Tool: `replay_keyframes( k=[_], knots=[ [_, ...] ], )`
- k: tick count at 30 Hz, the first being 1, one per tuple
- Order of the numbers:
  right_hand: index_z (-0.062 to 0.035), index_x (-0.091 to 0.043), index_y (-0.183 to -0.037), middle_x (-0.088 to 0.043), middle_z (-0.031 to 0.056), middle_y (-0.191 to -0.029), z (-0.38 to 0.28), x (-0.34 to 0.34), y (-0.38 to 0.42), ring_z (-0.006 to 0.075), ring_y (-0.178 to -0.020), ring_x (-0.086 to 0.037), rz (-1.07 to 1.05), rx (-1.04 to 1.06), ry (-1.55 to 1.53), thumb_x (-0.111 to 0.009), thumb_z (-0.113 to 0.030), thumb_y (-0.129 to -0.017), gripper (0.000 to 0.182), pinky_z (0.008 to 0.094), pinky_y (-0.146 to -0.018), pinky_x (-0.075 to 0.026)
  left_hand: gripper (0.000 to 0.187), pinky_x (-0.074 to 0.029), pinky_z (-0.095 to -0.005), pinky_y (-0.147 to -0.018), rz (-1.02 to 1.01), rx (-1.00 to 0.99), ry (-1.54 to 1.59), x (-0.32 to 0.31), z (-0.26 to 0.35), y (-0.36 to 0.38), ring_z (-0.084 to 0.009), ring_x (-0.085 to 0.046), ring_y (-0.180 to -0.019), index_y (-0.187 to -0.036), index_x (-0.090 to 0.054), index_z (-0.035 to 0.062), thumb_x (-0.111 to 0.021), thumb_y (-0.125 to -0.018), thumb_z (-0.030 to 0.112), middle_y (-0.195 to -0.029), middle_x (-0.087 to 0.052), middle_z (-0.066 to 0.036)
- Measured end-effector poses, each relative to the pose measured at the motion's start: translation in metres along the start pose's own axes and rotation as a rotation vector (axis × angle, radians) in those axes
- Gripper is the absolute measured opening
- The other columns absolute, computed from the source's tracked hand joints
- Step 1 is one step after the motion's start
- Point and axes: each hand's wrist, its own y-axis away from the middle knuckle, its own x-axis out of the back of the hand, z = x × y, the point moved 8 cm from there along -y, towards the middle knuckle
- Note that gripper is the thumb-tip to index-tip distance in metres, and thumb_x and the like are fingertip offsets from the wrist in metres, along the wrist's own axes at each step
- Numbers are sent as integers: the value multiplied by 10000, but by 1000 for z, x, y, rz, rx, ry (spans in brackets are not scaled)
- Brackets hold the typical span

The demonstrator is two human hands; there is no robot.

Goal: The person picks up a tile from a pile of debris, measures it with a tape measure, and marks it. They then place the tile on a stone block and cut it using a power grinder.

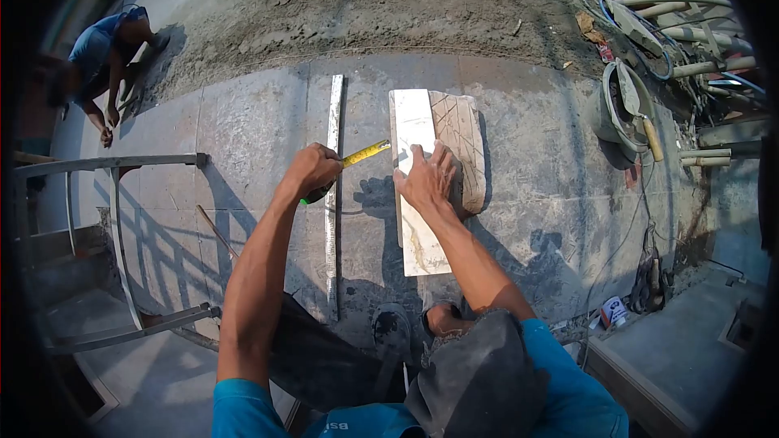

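Observation:
My left hand point(313, 169) is closed around a tape measure point(367, 153). A short length of its yellow blade reaches right, its end close to the left edge of a long white tile strip point(414, 112). My right hand point(428, 178) lies on that strip with its fingers apart, thumb near the left edge. Under the strip is a worn wooden board point(461, 126) with scored lines, sticking out on the right. A pale straight bar point(333, 118) lies lengthwise on the floor, beneath my left hand. The case of the tape measure is mostly hidden by my fingers.
A bucket point(604, 118) with a trowel point(652, 138) stands at the right, near poles and hoses point(690, 32). A metal frame point(122, 227) stands at the left. Another person point(109, 49) crouches at upper left. Rough mortar point(389, 8) covers the floor ahead.

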Motion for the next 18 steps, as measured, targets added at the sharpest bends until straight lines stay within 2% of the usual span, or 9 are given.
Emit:
replay_keyframes(
  k=[4, 6, 8, 9, 11, 13, 15, 16, 18],
  knots=[
    [-86, -494, -1303, -333, 273, -1363, 11, -9, 27, 464, -1247, -341, 33, 51, 25, -697, -363, -799, 611, 623, -984, -328, 302, -527, -355, -641, 44, 5, 4, -4, 22, -11, -257, -658, -650, -946, -746, 46, -631, -760, 255, -759, -694, -150],
    [-84, -513, -1290, -387, 230, -1359, 16, 0, 28, 426, -1234, -378, 61, 56, 50, -683, -323, -821, 554, 587, -974, -348, 296, -530, -358, -651, 5, 1, -18, -6, 36, -29, -260, -664, -668, -952, -747, 57, -629, -760, 248, -772, -699, -147],
    [-61, -559, -1243, -490, 179, -1294, 21, 19, 17, 377, -1173, -457, 279, 191, -215, -671, -220, -840, 448, 499, -952, -395, 290, -533, -362, -661, -37, 2, -39, -11, 48, -53, -262, -670, -687, -959, -748, 68, -628, -761, 242, -786, -704, -143],
    [-29, -614, -1179, -589, 173, -1071, 19, 36, 10, 339, -1013, -565, 455, 291, -323, -649, -62, -835, 347, 418, -882, -453, 288, -535, -362, -667, -39, -19, -53, -12, 56, -67, -260, -673, -695, -966, -749, 75, -627, -761, 237, -794, -706, -146],
    [-29, -615, -1171, -604, 166, -1041, 22, 40, -21, 334, -959, -587, 459, 289, -399, -645, -49, -833, 340, 415, -840, -476, 286, -538, -363, -673, -49, -30, -66, -14, 67, -93, -258, -675, -704, -972, -749, 82, -626, -762, 232, -803, -708, -149],
    [-29, -616, -1163, -619, 158, -1011, 26, 39, -53, 330, -905, -610, 458, 282, -475, -641, -35, -830, 333, 412, -797, -498, 241, -537, -403, -649, -113, -65, -181, -20, 77, -117, -280, -689, -716, -898, -736, 71, -550, -792, 181, -828, -716, -140],
    [-19, -643, -1095, -645, 146, -963, 23, 42, -72, 332, -850, -631, 568, 398, -413, -635, -32, -832, 263, 405, -756, -517, 233, -535, -408, -642, -132, -73, -191, -27, 68, -147, -288, -686, -707, -883, -729, 58, -557, -798, 190, -827, -713, -150],
    [-19, -643, -1095, -645, 146, -963, 27, 38, -79, 332, -850, -631, 560, 392, -417, -635, -32, -832, 263, 405, -756, -517, 230, -534, -414, -634, -142, -86, -200, -27, 70, -151, -296, -683, -699, -868, -722, 45, -564, -804, 199, -825, -710, -161],
    [-7, -674, -1021, -645, 162, -1011, 34, 26, -92, 373, -978, -607, 502, 360, -442, -617, -30, -837, 194, 429, -831, -501, 243, -533, -406, -651, -192, -64, -158, -25, 66, -156, -303, -680, -721, -887, -712, 21, -580, -801, 205, -842, -702, -166]
  ],
)
